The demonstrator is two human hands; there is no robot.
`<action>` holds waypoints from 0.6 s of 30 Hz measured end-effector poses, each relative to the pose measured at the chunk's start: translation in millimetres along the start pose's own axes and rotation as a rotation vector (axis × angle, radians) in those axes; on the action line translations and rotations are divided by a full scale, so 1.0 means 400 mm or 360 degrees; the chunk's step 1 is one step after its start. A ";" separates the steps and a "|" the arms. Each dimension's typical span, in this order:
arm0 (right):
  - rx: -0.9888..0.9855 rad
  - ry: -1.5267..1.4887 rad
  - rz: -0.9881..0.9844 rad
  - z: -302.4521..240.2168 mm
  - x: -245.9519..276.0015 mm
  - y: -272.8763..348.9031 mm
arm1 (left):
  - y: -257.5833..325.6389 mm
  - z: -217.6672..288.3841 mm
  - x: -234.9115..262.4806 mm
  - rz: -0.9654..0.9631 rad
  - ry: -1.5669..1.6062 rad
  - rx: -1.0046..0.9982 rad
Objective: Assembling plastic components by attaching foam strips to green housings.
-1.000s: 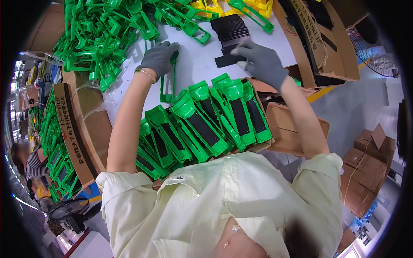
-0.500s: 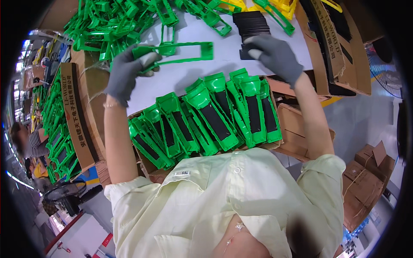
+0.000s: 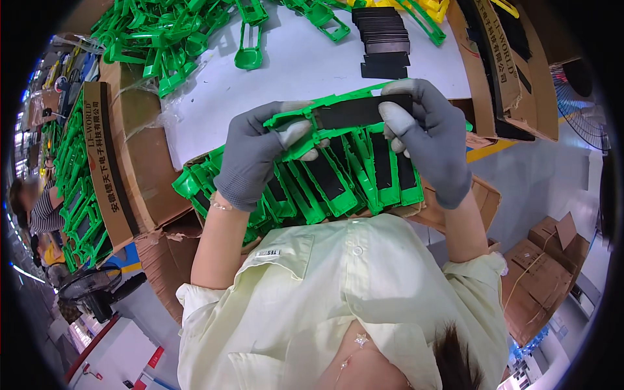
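Observation:
My left hand, in a grey glove, is closed round the wide end of a green plastic frame. My right hand, gloved alike, pinches a black rectangular strip at its right end. The strip lies along the frame's long opening; whether it sits fully inside I cannot tell. Both are held above a box of green frames with black strips in front of my chest. Beyond my hands, a stack of black strips lies on the white tabletop.
Loose green frames are heaped at the far left, with yellow parts at the far right. A carton of green frames stands left, and an open cardboard box right. A fan is at lower left.
My left hand has brought the green frame nearer and to the right. My right hand has left the stack with a black strip and now holds it against the frame.

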State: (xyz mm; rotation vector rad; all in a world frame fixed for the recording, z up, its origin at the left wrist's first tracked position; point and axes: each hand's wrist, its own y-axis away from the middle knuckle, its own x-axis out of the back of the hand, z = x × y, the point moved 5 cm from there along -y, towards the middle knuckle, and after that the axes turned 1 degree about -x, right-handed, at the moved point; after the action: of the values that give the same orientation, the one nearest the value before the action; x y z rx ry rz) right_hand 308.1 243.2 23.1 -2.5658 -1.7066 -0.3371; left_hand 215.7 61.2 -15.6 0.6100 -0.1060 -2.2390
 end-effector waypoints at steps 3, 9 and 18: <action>0.0037 0.0217 -0.0033 0.004 -0.001 0.008 | 0.008 -0.010 -0.013 0.0035 -0.0003 0.0036; 0.0370 0.0516 -0.0022 -0.004 0.012 0.038 | 0.021 -0.017 -0.033 0.0018 -0.0016 0.0091; 0.0096 0.0457 -0.0105 0.030 0.019 0.004 | 0.012 -0.034 -0.062 0.0142 -0.0027 0.0126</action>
State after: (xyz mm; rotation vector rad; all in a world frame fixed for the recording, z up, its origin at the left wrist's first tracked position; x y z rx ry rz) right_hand 314.2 251.4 13.1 -2.2899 -1.6704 -0.6133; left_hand 239.3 77.5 -16.5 0.6169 -0.2272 -2.1620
